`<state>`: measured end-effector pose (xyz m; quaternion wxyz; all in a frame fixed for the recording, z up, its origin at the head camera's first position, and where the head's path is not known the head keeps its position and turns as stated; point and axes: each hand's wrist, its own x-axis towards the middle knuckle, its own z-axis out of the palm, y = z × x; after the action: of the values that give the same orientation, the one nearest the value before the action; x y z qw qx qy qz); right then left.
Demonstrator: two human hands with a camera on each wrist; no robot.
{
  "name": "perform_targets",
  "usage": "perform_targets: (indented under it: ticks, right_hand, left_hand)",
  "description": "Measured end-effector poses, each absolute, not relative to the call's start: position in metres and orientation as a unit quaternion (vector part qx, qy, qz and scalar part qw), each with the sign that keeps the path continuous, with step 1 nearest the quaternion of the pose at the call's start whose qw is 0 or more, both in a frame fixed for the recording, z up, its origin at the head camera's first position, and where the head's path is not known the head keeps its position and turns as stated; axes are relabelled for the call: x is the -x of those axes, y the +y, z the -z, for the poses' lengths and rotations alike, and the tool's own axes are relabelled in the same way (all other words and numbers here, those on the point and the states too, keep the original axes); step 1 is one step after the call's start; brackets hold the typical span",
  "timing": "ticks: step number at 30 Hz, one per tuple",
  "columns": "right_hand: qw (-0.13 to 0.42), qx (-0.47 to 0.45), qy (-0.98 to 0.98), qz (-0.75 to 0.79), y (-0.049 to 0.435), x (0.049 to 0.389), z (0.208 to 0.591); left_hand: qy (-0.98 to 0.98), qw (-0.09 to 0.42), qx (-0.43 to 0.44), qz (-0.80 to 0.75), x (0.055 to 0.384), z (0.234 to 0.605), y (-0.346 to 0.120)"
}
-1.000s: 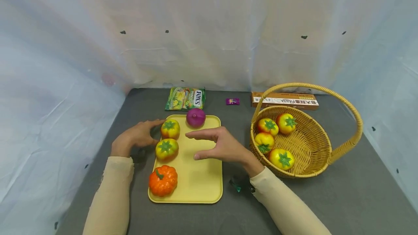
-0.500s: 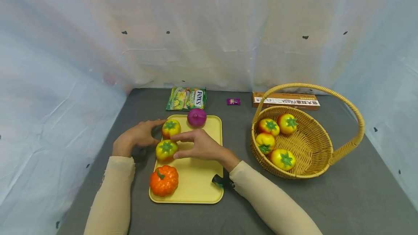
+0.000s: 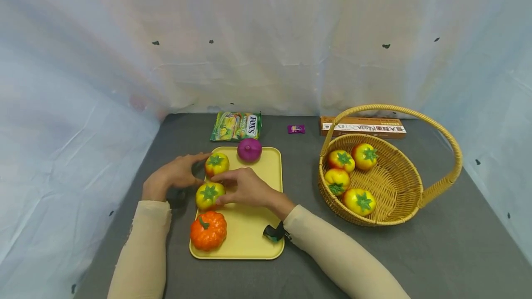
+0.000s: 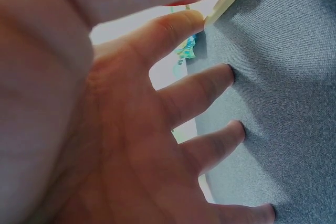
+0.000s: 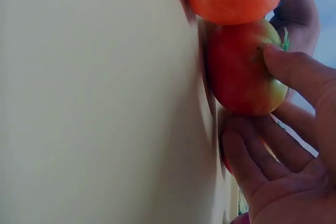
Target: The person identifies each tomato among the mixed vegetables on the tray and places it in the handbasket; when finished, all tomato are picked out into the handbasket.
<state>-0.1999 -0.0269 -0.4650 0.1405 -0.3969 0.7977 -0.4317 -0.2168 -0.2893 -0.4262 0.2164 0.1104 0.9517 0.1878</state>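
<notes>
My right hand (image 3: pixel 248 189) pinches a yellow-and-red persimmon (image 3: pixel 210 196) with a green leafy top at the tray's left side. In the right wrist view the thumb (image 5: pixel 296 69) presses its near side and the fingers lie around the other. Another persimmon (image 3: pixel 217 165) sits just behind it, an orange pumpkin (image 3: pixel 208 230) just in front, all on the yellow tray (image 3: pixel 253 239). My left hand (image 3: pixel 176 173) rests beside the tray's left edge. Its fingers spread loosely in the left wrist view, the index fingertip (image 4: pixel 195 20) right at the tray rim.
A purple onion (image 3: pixel 250 150) sits at the tray's back edge. Behind lie a green FOX'S packet (image 3: pixel 236 126), a small purple wrapped sweet (image 3: pixel 296 129) and a pasta box (image 3: pixel 361 127). On the right stands a tall-handled wicker basket (image 3: pixel 395 186) with several persimmons.
My right hand has moved left across the tray and closed on the front persimmon, which has shifted slightly toward the pumpkin. The left hand has stayed in place.
</notes>
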Motion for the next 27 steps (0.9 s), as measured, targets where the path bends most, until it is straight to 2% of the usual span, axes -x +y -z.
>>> perform_targets:
  ticks: [8, 14, 20, 27]
  right_hand:
    - [0.15, 0.393, 0.798, 0.432, -0.024, 0.195, 0.462]
    - [0.16, 0.369, 0.771, 0.494, -0.002, 0.19, 0.452]
    - [0.174, 0.343, 0.746, 0.544, 0.041, 0.176, 0.433]
    - [0.147, 0.35, 0.753, 0.537, 0.113, 0.151, 0.413]
  left_hand:
    - [0.951, 0.22, -0.107, -0.19, 0.217, 0.425, -0.287]
    - [0.95, 0.226, -0.101, -0.188, 0.217, 0.424, -0.285]
    - [0.952, 0.222, -0.102, -0.183, 0.217, 0.425, -0.285]
    - [0.951, 0.223, -0.103, -0.188, 0.217, 0.425, -0.287]
